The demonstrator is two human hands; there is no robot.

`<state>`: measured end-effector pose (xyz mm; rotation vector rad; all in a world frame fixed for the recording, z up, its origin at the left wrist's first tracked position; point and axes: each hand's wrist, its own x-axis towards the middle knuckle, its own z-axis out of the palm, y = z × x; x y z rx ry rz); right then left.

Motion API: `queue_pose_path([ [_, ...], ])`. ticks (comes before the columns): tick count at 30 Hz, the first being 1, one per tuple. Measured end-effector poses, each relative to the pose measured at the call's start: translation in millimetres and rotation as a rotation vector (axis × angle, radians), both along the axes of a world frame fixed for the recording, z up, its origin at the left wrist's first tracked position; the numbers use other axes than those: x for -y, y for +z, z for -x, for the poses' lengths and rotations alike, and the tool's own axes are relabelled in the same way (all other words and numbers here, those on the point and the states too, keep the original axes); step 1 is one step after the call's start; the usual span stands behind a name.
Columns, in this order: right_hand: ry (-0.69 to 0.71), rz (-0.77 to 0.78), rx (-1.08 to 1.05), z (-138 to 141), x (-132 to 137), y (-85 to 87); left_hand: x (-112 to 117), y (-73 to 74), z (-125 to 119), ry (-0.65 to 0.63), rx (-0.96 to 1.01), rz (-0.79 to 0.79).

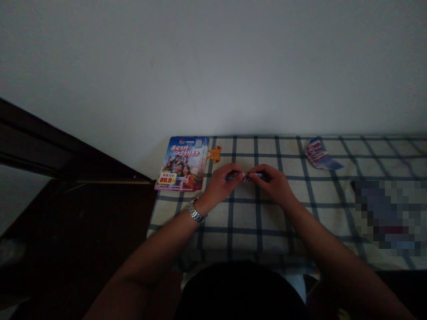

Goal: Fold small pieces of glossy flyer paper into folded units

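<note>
Both hands meet over the checked tablecloth (245, 222), pinching a narrow folded piece of printed paper (247, 177) between thumbs and fingers. My left hand (226, 180), with a metal watch at its wrist, grips the left end. On the right end my right hand (271, 181) is closed in the same way. Fingers cover much of the paper, so its full shape is hidden. To the left lies a stack of printed flyers (183, 164) with a castle picture and "89.9" on the top one. Farther right rests a folded paper piece (319, 154) in similar colours.
An orange cartoon bear figure (215, 154) is beside the flyers. A pixelated dark object (387, 213) lies at the right. The pale wall (213, 66) rises directly behind the table. Dark wooden furniture (66, 151) stands at the left, past the table's edge.
</note>
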<state>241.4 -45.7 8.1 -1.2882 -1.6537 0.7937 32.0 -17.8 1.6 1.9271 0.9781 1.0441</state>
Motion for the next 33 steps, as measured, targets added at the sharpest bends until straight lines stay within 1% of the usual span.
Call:
queue_pose_path([
  [5, 0.001, -0.015, 0.005, -1.7, -0.3, -2.7, -0.3, -1.3, 0.4, 0.005, -0.020, -0.009],
  [10, 0.008, -0.047, 0.046, -1.6, 1.3, -1.1, 1.4, 0.2, -1.0, 0.000, -0.030, -0.019],
  [14, 0.018, -0.071, 0.076, -1.7, 2.1, -0.9, 1.6, 2.0, -1.4, -0.024, -0.046, -0.065],
  [18, 0.012, -0.043, 0.043, -1.7, 1.9, -1.5, 1.4, 2.8, -0.3, -0.022, -0.055, -0.089],
  [25, -0.015, -0.022, 0.026, -3.1, -0.1, -1.4, 1.5, 4.6, 2.2, 0.035, -0.045, -0.074],
  [33, -0.016, -0.024, 0.033, -2.4, -0.5, -1.8, 1.5, 3.4, -0.5, 0.024, -0.062, -0.103],
])
